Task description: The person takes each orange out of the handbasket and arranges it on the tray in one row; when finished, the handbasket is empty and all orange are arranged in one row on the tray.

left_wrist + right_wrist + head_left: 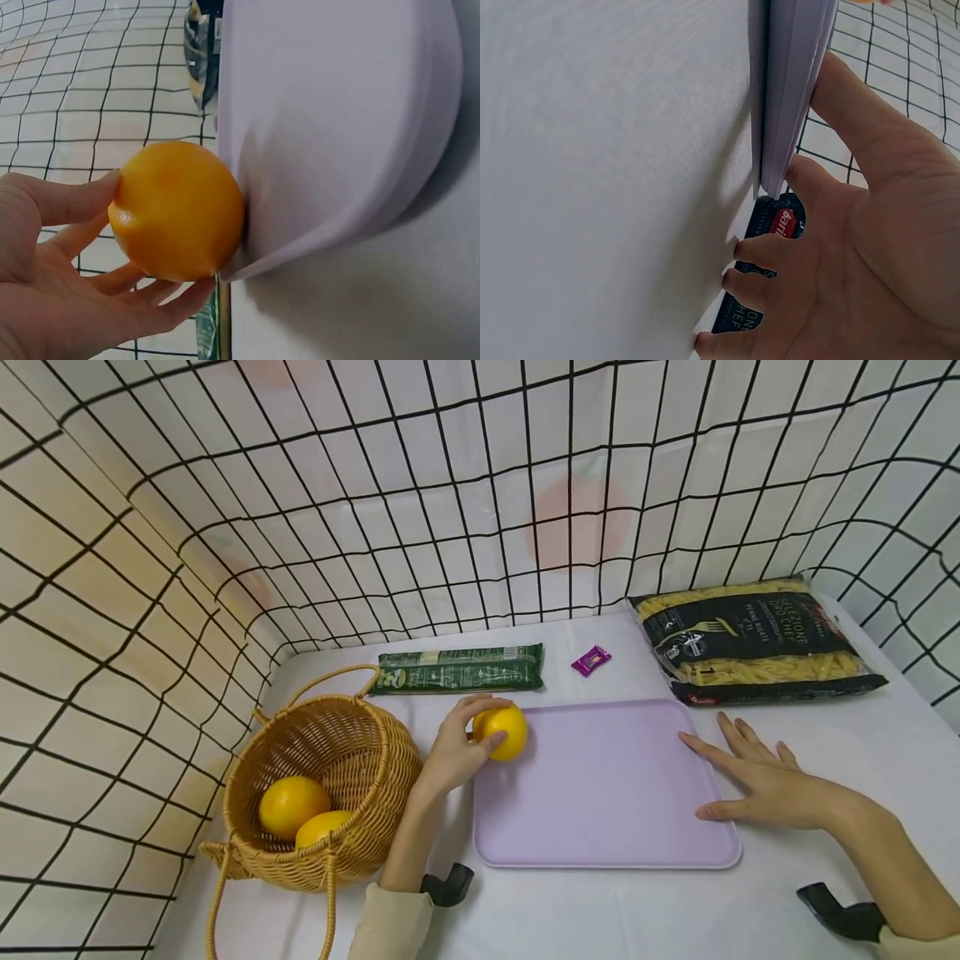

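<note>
In my left hand (461, 747) I hold an orange (504, 732) between thumb and fingers, at the upper left corner of a lilac tray (600, 793). The left wrist view shows this orange (176, 211) against the tray's rim, the thumb on one side and the fingers beneath. My right hand (776, 785) is spread at the tray's right edge, thumb and index finger at the rim. From the right wrist view, the other fingers of the right hand (877, 225) reach down to the white cloth beside the tray.
A wicker basket (401, 760) with two oranges (292, 806) stands at the left. Behind the tray lie a green packet (465, 670), a small purple wrapped sweet (591, 660) and a bag of penne pasta (757, 639). White cloth with a black grid (450, 493) rises behind.
</note>
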A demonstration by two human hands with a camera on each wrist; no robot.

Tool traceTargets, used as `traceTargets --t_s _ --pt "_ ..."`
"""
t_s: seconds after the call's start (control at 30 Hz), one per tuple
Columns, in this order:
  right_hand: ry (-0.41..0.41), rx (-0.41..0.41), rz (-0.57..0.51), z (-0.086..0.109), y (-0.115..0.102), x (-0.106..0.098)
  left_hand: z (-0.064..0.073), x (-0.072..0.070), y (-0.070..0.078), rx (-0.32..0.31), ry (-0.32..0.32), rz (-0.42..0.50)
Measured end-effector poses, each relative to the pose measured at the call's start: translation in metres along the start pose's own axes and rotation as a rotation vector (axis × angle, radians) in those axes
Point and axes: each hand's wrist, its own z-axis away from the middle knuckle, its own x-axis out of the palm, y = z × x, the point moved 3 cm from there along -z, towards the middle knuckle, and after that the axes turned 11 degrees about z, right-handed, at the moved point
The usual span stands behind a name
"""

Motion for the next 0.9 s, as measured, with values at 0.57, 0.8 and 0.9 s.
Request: traceTargets --t_s 0.57,0.8,0.9 --pt "-0.006 0.006 -0.011 0.0005 -0.0024 -0.0001 0.0006 0.0014 -0.0006 0.019 0.034 0.061" --pt "-0.001 0.005 0.0 0.0009 -0.0021 -0.0006 0.0026 -0.0024 0.0013 0.029 0.053 0.015" --pt "0.005 0.0 -0.001 0.0012 -0.0017 -0.0006 0.0023 -0.002 0.0002 0.025 0.043 0.023"
